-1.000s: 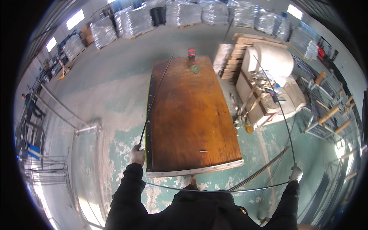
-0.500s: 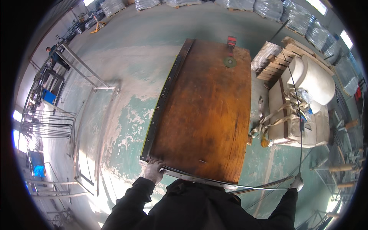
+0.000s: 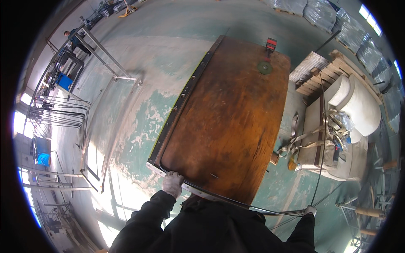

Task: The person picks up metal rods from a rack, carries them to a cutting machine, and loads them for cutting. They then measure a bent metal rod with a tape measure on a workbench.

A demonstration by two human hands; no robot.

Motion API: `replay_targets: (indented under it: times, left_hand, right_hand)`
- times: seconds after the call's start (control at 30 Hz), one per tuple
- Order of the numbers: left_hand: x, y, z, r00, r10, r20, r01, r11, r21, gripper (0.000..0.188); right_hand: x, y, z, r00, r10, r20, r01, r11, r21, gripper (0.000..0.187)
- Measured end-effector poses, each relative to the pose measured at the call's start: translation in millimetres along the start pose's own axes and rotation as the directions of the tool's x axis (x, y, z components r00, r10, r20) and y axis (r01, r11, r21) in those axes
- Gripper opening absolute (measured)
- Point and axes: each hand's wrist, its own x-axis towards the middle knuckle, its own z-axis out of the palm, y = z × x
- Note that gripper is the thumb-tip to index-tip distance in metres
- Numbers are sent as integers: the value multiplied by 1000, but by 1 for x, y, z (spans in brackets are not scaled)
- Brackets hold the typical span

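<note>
My left hand (image 3: 172, 184), in a pale glove, is closed over the near edge of a rust-brown tabletop (image 3: 228, 118), gripping a thin dark metal rod (image 3: 278, 212) there. From that hand the rod follows the table's near edge and runs past its right corner. My right hand (image 3: 310, 211), also gloved, is closed around the rod at a bend; beyond it a long leg stretches away to the far right. A black rail (image 3: 181, 101) with holes and a yellow-green edge borders the table's left side. Another dark rod length seems to lie against that rail.
An angle grinder (image 3: 265, 63) with a red battery lies at the table's far end. To the right sit a pale padded stack (image 3: 329, 139) with straps and wooden pallets (image 3: 329, 74). Bent rods (image 3: 63, 114) hang at left, near a metal frame (image 3: 105, 59) and a person (image 3: 76, 42).
Both hands and the rod have shifted: my right hand is nearer my body, and the rod's far leg has swung left. The rod now sits closer along the rail's corner. The view has turned slightly.
</note>
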Motion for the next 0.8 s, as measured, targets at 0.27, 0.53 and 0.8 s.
replay_targets:
  times: [0.27,0.53,0.8]
  left_hand:
    - [-8,13,-9,995,-72,70,74,996,-39,15]
    - [-23,5,-1,999,50,9,-50,997,-58,35]
    - [-28,-6,10,999,44,17,-42,996,-77,43]
  right_hand:
    - [-18,-22,18,846,403,348,-456,210,865,30]
    - [-31,-26,14,815,419,401,-453,29,891,28]
    - [-41,-31,3,822,400,404,-407,-82,910,25]
